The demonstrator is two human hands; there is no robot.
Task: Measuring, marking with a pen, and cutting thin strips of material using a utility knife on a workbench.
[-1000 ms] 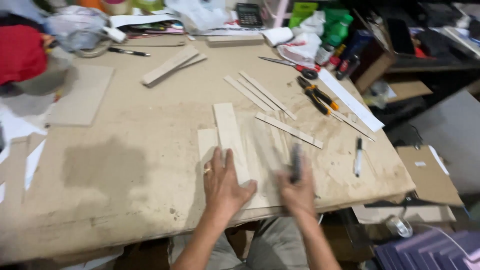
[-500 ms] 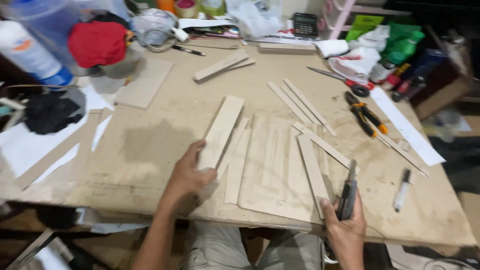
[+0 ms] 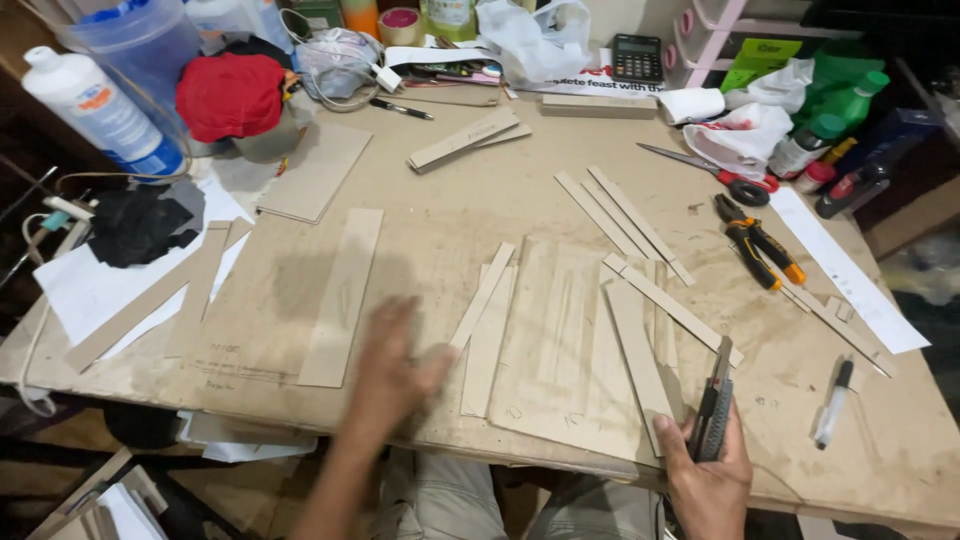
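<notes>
A wide wooden bench (image 3: 450, 215) fills the view from above, its top covered in cardboard offcuts and tools. The largest piece, a flat cardboard sheet (image 3: 560, 350), lies at the middle of the near edge, with narrow strips resting on and beside it. A long cardboard plank (image 3: 342, 296) lies left of centre, pointing away from the near edge. Two more long strips (image 3: 150, 300) slant across white paper at the left edge. A red cloth (image 3: 230, 95) sits in the far left corner beside a white squeeze bottle (image 3: 95, 110).

The left hand (image 3: 392, 372) is blurred with motion above the near edge, between the plank and the sheet; fingers look loosely spread, holding nothing, though the blur hides whether they touch the surface. The right hand (image 3: 708, 470) is at the near edge towards the right corner, fingers wrapped tight around a dark utility knife (image 3: 713, 412), which stands nearly upright with its tip over the sheet's right side.

Orange-handled pliers (image 3: 757, 252) and scissors (image 3: 710, 170) lie towards the right edge. A black and white marker pen (image 3: 833, 402) lies near the right corner. A calculator (image 3: 636, 56) sits at the far edge.
</notes>
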